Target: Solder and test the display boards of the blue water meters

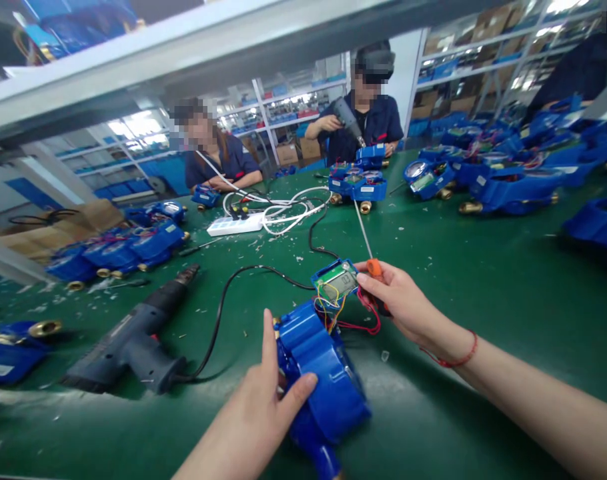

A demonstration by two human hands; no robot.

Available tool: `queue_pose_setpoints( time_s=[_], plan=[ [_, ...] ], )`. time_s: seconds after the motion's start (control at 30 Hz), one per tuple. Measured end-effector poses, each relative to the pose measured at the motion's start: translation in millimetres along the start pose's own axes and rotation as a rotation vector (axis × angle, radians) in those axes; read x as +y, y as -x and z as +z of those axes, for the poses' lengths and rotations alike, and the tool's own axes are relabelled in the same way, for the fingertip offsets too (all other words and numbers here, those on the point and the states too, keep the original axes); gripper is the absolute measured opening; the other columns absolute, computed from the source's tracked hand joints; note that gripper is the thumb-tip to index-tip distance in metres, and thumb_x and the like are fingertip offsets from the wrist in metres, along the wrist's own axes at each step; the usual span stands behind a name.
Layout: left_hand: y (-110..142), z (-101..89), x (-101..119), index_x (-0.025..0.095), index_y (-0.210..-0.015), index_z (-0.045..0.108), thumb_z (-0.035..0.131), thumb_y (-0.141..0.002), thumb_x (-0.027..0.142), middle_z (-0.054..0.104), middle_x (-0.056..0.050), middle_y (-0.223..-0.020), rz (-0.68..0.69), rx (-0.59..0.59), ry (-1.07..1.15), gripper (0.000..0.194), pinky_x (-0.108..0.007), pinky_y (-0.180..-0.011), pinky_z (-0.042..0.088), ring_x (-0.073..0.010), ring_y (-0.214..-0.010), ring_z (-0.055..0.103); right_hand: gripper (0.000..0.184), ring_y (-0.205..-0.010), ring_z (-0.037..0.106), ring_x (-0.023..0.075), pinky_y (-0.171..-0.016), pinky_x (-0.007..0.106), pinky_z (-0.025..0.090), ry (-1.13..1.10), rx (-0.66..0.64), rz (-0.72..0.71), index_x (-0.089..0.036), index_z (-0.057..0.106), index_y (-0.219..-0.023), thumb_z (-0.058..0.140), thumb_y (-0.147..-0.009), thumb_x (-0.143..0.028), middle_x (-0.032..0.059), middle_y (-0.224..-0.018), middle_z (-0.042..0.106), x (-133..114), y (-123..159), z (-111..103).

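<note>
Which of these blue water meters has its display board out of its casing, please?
The one in the left hand: its display board sits outside the blue casing on loose wires, by the right hand; the farther meters keep theirs seated.

At 6 o'clock, the water meter housing (pixel 323 393) is glossy blue moulded plastic. At 3 o'clock, the screwdriver handle (pixel 374 268) is smooth orange plastic, with a bright steel shaft (pixel 362 230) at 2 o'clock. At 8 o'clock, the electric drill (pixel 128 347) has a matt dark-grey plastic body. At 9 o'clock, the brass pipe fitting (pixel 46 327) has a polished metal sheen. The bench mat (pixel 483 267) is smooth, faintly glossy green. At 12 o'clock, the cartons (pixel 287 155) are plain brown cardboard.
</note>
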State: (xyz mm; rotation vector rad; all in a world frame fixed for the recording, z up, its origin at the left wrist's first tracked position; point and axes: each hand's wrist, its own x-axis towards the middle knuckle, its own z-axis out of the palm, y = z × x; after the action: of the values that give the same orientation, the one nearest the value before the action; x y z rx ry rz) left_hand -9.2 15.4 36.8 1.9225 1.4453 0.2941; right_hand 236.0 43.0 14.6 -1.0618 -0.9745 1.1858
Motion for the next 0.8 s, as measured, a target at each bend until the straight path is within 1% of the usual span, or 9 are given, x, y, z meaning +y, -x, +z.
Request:
queue_pose_setpoints(
  time_s=[0.1,0.17,0.23,0.27,0.33,0.4,0.57,0.67,0.8],
  plan=[
    [11.7,11.5,-9.6,0.01,-0.152,-0.001,0.048,-0.083,0.061,0.07,-0.005,-0.075,-0.027,0.013,0.234,0.099,-0.028,-0.054,0.043,-0.0212,-0.055,0.065,0.047,-0.052,0.043,0.0061,-0.048,0.019,0.033,0.003,-0.096,0.025,-0.01,0.055,-0.1,0.072,-0.077,-0.047,-0.0041,-0.063,0.051,-5.1,-14.9,-1.3],
    [10.0,3.7,-13.3,0.011,-0.146,0.03,0.049,-0.083,0.06,0.066,-0.001,-0.065,-0.021,0.036,0.207,0.081,-0.027,-0.053,0.041,-0.0194,-0.052,0.06,0.048,-0.051,0.04,0.0052,-0.046,0.018,0.031,0.003,-0.169,0.048,-0.01,0.057,-0.101,0.073,-0.077,-0.048,-0.0043,-0.063,0.05,-7.2,-21.7,-0.5],
    [-2.1,-14.0,-11.0,0.017,-0.114,0.061,0.049,-0.085,0.058,0.059,0.001,-0.057,-0.017,0.114,0.117,0.052,-0.026,-0.052,0.038,-0.0171,-0.05,0.055,0.046,-0.052,0.04,0.0044,-0.047,0.017,0.03,0.004,-0.247,0.071,-0.009,0.059,-0.103,0.073,-0.078,-0.046,-0.0035,-0.065,0.051,-7.9,-26.4,2.0],
    [-11.9,-23.8,-7.5,0.019,-0.099,0.064,0.052,-0.084,0.058,0.059,0.001,-0.061,-0.002,0.184,0.111,0.044,-0.026,-0.055,0.04,-0.0166,-0.055,0.055,0.045,-0.052,0.041,0.0043,-0.047,0.017,0.03,0.005,-0.289,0.082,-0.009,0.06,-0.103,0.072,-0.079,-0.045,-0.0027,-0.067,0.052,-7.9,-28.3,3.9],
    [-36.6,-40.2,2.5,0.019,-0.103,0.061,0.058,-0.081,0.059,0.064,-0.004,-0.085,0.085,0.278,0.217,0.046,-0.026,-0.067,0.045,-0.0195,-0.079,0.061,0.043,-0.053,0.042,0.0044,-0.048,0.017,0.031,0.007,-0.368,0.1,-0.009,0.061,-0.102,0.071,-0.081,-0.045,-0.0013,-0.069,0.053,-7.7,-32.0,8.8],
    [-63.3,-49.0,12.7,0.019,-0.121,0.053,0.059,-0.078,0.063,0.062,-0.01,-0.113,0.207,0.121,0.457,0.062,-0.031,-0.085,0.047,-0.025,-0.107,0.058,0.041,-0.053,0.042,0.0046,-0.048,0.016,0.031,0.005,-0.435,0.109,-0.009,0.062,-0.103,0.069,-0.083,-0.044,-0.0014,-0.069,0.052,-8.0,-36.3,14.1],
    [-110.6,-49.5,16.6,0.027,-0.136,0.043,0.08,-0.063,0.054,0.05,-0.01,-0.139,0.29,-0.597,0.803,0.086,-0.038,-0.1,0.042,-0.0304,-0.123,0.051,0.038,-0.054,0.041,0.0042,-0.048,0.015,0.034,0.01,-0.585,0.083,-0.009,0.061,-0.104,0.066,-0.087,-0.043,-0.002,-0.07,0.05,-14.6,-45.4,22.8],
    [-121.0,-47.2,4.5,0.029,-0.136,0.043,0.084,-0.053,0.055,0.041,-0.009,-0.148,0.344,-0.757,0.858,0.096,-0.043,-0.108,0.034,-0.0346,-0.134,0.041,0.036,-0.058,0.04,0.0044,-0.05,0.015,0.035,0.033,-0.608,0.104,-0.008,0.061,-0.102,0.066,-0.087,-0.041,-0.001,-0.074,0.05,-16.4,-45.7,24.4],
    [-119.6,-46.3,-5.0,0.034,-0.147,0.025,0.091,-0.034,0.051,0.031,-0.011,-0.154,0.376,-0.726,0.852,0.133,-0.048,-0.114,0.025,-0.0385,-0.139,0.032,0.045,-0.052,0.041,0.0036,-0.045,0.014,0.033,-0.004,-0.484,0.206,-0.011,0.058,-0.105,0.069,-0.083,-0.049,-0.0025,-0.072,0.049,-9.5,-42.9,25.3]
  ],
)
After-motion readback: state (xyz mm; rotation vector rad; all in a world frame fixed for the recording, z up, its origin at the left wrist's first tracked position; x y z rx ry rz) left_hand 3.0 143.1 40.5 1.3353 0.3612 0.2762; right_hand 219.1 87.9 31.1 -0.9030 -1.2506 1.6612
